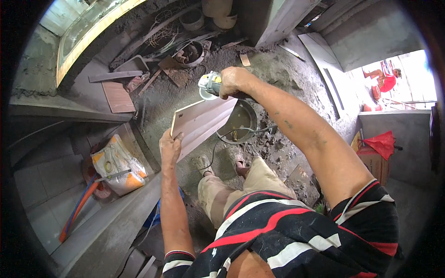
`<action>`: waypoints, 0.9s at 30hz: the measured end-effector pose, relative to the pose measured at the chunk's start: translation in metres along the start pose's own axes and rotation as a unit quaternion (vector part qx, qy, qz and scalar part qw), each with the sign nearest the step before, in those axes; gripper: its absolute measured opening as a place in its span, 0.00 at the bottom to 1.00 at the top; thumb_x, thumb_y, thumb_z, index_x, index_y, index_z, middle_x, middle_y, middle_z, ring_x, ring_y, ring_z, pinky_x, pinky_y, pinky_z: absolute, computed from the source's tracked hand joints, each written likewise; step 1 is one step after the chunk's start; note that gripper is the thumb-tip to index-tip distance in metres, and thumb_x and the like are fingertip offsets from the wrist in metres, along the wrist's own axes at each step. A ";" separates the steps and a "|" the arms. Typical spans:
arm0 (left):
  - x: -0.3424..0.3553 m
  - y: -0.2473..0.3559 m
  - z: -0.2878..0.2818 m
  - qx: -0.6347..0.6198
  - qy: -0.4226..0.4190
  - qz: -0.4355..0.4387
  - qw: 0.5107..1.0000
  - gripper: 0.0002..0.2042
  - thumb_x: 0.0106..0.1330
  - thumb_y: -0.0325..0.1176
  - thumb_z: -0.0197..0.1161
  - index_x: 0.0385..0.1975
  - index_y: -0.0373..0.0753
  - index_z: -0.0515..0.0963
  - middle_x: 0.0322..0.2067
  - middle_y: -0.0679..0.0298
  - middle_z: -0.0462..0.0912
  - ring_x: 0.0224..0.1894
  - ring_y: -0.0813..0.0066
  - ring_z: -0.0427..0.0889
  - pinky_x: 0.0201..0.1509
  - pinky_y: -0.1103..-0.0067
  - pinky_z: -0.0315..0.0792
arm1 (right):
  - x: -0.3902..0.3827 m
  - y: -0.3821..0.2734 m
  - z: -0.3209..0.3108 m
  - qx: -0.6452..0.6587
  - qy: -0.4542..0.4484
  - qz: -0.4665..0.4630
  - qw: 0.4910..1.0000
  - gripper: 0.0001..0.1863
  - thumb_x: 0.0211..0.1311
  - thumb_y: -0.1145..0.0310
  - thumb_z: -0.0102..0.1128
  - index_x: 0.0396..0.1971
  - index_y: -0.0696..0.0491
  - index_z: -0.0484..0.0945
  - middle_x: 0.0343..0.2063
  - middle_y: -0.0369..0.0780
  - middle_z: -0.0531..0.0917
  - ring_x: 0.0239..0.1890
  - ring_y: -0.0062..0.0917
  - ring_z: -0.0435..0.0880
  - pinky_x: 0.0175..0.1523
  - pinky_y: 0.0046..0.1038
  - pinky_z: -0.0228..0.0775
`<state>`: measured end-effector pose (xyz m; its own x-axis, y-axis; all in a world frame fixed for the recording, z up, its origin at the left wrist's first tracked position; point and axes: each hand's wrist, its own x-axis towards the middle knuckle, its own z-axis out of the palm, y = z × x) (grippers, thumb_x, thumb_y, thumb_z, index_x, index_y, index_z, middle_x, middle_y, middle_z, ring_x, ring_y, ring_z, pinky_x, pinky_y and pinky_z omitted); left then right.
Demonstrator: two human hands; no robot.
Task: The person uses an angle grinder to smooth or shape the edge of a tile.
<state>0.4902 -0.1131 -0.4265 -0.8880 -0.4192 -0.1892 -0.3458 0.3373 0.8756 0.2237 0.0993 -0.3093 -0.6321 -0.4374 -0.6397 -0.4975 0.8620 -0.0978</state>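
My left hand [170,146] grips the near left corner of a pale, wood-toned tile [201,121], held up at a tilt in front of me. My right hand [235,80] is wrapped round an angle grinder [212,84] with a grey and yellow body. Its pale disc guard is at the tile's far edge; whether the disc touches the tile, I cannot tell. A dark cord [213,152] loops near my feet. Just behind and right of the tile stands a round basin [254,121] of murky water, partly hidden by it.
Rubble and mud [287,134] cover the floor on the right. A bucket [194,55], wood scraps and a loose tile piece [117,98] lie far left. A white and orange sack [119,164] sits left. A person in red [388,82] is outside, beyond the opening.
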 end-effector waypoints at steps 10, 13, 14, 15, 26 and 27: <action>-0.001 0.003 0.001 -0.016 0.002 -0.004 1.000 0.13 0.66 0.27 0.68 0.49 0.31 0.83 0.40 0.56 0.90 0.43 0.71 0.86 0.51 0.73 0.78 | 0.005 0.000 0.004 0.006 0.001 0.001 1.000 0.27 0.37 0.55 0.78 0.41 0.53 0.90 0.45 0.45 0.91 0.47 0.36 0.91 0.53 0.36 0.83; -0.001 0.000 0.001 -0.026 -0.007 -0.010 1.000 0.15 0.66 0.27 0.69 0.51 0.32 0.83 0.42 0.59 0.90 0.43 0.75 0.84 0.52 0.75 0.77 | 0.006 0.000 0.003 0.004 -0.006 -0.005 1.000 0.28 0.36 0.55 0.78 0.42 0.53 0.90 0.45 0.45 0.91 0.47 0.36 0.91 0.53 0.36 0.83; -0.001 -0.001 0.001 -0.026 -0.007 -0.010 1.000 0.15 0.66 0.27 0.69 0.51 0.32 0.83 0.42 0.59 0.90 0.43 0.75 0.84 0.52 0.75 0.77 | 0.006 0.000 0.003 0.005 -0.006 -0.005 1.000 0.28 0.36 0.55 0.78 0.42 0.53 0.90 0.45 0.45 0.91 0.47 0.36 0.91 0.53 0.36 0.83; -0.001 0.000 0.000 -0.016 -0.008 -0.013 1.000 0.15 0.66 0.28 0.69 0.52 0.32 0.83 0.42 0.59 0.90 0.43 0.75 0.84 0.52 0.75 0.77 | 0.004 0.000 0.002 0.013 0.000 0.004 1.000 0.28 0.36 0.54 0.79 0.42 0.53 0.90 0.45 0.45 0.91 0.48 0.36 0.91 0.53 0.36 0.83; -0.001 -0.004 0.000 0.009 -0.013 -0.013 1.000 0.16 0.66 0.30 0.69 0.52 0.32 0.83 0.42 0.60 0.90 0.43 0.75 0.84 0.52 0.75 0.76 | 0.003 0.002 0.008 0.020 0.003 0.007 1.000 0.29 0.36 0.54 0.79 0.42 0.54 0.90 0.45 0.46 0.90 0.48 0.36 0.91 0.54 0.36 0.82; -0.002 -0.006 0.000 0.009 -0.008 -0.007 1.000 0.16 0.66 0.29 0.69 0.52 0.32 0.83 0.42 0.60 0.89 0.43 0.74 0.84 0.52 0.75 0.76 | 0.002 0.000 0.003 0.021 -0.004 0.008 1.000 0.29 0.36 0.54 0.78 0.42 0.53 0.90 0.46 0.46 0.90 0.48 0.37 0.91 0.54 0.36 0.82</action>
<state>0.4936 -0.1146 -0.4314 -0.8876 -0.4101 -0.2098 -0.3644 0.3464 0.8644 0.2249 0.0993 -0.3128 -0.6349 -0.4223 -0.6470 -0.4624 0.8785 -0.1196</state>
